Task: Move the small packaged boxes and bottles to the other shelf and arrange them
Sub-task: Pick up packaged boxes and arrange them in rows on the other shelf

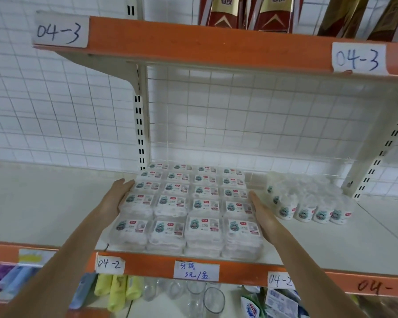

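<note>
Clear boxes point(189, 203) gridded at shelf point(308, 249) front edge; my left hand point(117, 198), right hand point(261, 216) flat, squaring sides; bottles point(308, 203) left unsorted.

Boxes point(186, 207) sit on the shelf point(55, 203) — bottles point(308, 203) just right, hands point(115, 198) flanking the boxes.

Shelf 04-2: clear packaged boxes point(189, 207) laid four across and six deep, twenty-four on top, lower layers not countable; small white bottles point(308, 203) beside them, about six labels showing, rest blurred; two hands, left point(117, 198), right point(264, 216).
</note>
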`<action>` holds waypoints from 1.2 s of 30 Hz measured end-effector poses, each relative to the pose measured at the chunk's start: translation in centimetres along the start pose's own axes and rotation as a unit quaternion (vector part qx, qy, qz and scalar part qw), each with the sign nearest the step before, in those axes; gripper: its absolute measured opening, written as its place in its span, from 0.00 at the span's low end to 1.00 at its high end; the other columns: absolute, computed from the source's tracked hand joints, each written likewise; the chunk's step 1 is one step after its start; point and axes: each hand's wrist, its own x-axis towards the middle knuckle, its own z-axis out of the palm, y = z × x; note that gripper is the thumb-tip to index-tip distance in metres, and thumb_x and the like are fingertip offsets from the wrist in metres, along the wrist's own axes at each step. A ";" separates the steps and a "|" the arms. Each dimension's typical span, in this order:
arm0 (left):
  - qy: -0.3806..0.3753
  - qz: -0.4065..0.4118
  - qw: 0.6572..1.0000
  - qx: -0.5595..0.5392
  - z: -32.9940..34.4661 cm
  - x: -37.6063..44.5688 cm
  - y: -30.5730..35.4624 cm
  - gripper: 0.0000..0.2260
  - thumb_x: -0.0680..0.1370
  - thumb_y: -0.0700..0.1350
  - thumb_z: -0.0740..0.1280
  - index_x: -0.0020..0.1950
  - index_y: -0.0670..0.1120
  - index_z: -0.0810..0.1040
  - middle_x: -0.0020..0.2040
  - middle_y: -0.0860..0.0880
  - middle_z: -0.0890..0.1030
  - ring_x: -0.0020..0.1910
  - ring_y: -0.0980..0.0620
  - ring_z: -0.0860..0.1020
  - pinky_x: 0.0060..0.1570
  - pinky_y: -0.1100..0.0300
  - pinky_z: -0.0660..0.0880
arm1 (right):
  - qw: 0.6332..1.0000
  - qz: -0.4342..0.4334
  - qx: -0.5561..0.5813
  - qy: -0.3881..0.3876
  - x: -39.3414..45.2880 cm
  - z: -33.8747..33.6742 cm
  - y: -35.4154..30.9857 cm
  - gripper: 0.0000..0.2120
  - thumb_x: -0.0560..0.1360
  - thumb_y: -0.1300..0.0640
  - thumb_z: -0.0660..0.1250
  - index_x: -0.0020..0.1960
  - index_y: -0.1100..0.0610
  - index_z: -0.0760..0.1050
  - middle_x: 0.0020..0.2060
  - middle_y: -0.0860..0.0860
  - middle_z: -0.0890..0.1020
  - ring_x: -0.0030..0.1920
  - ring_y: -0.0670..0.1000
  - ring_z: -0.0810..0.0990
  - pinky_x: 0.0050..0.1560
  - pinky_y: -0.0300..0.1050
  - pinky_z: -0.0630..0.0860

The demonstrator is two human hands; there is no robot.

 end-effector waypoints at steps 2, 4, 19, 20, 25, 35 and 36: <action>-0.003 -0.006 1.000 0.015 0.2 -0.3 -0.1 0.20 0.81 0.43 0.56 0.72 0.42 0.58 0.61 0.46 0.73 0.52 0.52 0.77 0.48 0.60 0.71 | 1.000 0.002 -0.013 0.011 0.1 0.1 -0.1 0.18 0.80 0.42 0.49 0.49 0.48 0.75 0.42 0.48 0.82 0.44 0.49 0.81 0.51 0.48 0.76; -0.021 0.005 0.999 0.041 0.6 -0.5 -0.2 0.08 0.82 0.41 0.52 0.54 0.48 0.70 0.47 0.52 0.78 0.36 0.66 0.79 0.35 0.71 0.73 | 1.000 0.004 -0.011 0.012 0.3 0.1 0.0 0.18 0.80 0.41 0.49 0.48 0.48 0.75 0.41 0.48 0.82 0.43 0.49 0.82 0.47 0.46 0.77; -0.076 0.400 0.837 0.365 2.3 -7.0 -1.5 0.22 0.73 0.58 0.62 0.65 0.51 0.72 0.64 0.60 0.70 0.62 0.72 0.65 0.64 0.74 0.61 | 0.891 -0.340 -0.301 0.016 -6.3 -2.7 1.8 0.22 0.71 0.38 0.65 0.62 0.43 0.71 0.64 0.41 0.70 0.67 0.40 0.64 0.67 0.33 0.58; -0.113 0.407 0.824 0.378 3.5 -8.0 -2.3 0.23 0.72 0.61 0.61 0.64 0.53 0.72 0.63 0.63 0.69 0.62 0.74 0.64 0.64 0.74 0.61 | 0.880 -0.349 -0.321 0.003 -6.6 -3.0 2.9 0.24 0.68 0.35 0.64 0.61 0.42 0.72 0.64 0.42 0.71 0.67 0.41 0.65 0.66 0.30 0.57; -0.162 0.424 0.809 0.374 8.0 -9.7 -5.6 0.28 0.72 0.67 0.57 0.62 0.50 0.76 0.61 0.57 0.72 0.62 0.63 0.67 0.64 0.74 0.60 | 0.876 -0.348 -0.334 0.000 -7.0 -2.9 4.6 0.20 0.69 0.40 0.67 0.60 0.39 0.71 0.64 0.44 0.70 0.66 0.45 0.65 0.67 0.34 0.59; -0.054 0.435 0.812 0.385 9.9 -10.0 -6.1 0.13 0.69 0.39 0.73 0.53 0.42 0.81 0.54 0.45 0.79 0.55 0.46 0.76 0.59 0.63 0.68 | 0.849 -0.373 -0.374 0.026 -7.2 -2.6 4.5 0.17 0.73 0.56 0.69 0.62 0.53 0.75 0.65 0.53 0.71 0.66 0.49 0.69 0.66 0.34 0.61; -0.056 0.432 0.812 0.388 9.8 -10.0 -6.1 0.13 0.70 0.39 0.73 0.53 0.42 0.81 0.55 0.45 0.79 0.55 0.46 0.76 0.59 0.65 0.67 | 0.848 -0.378 -0.370 0.028 -7.3 -2.5 4.4 0.17 0.74 0.56 0.69 0.62 0.53 0.75 0.65 0.53 0.70 0.65 0.48 0.70 0.65 0.33 0.62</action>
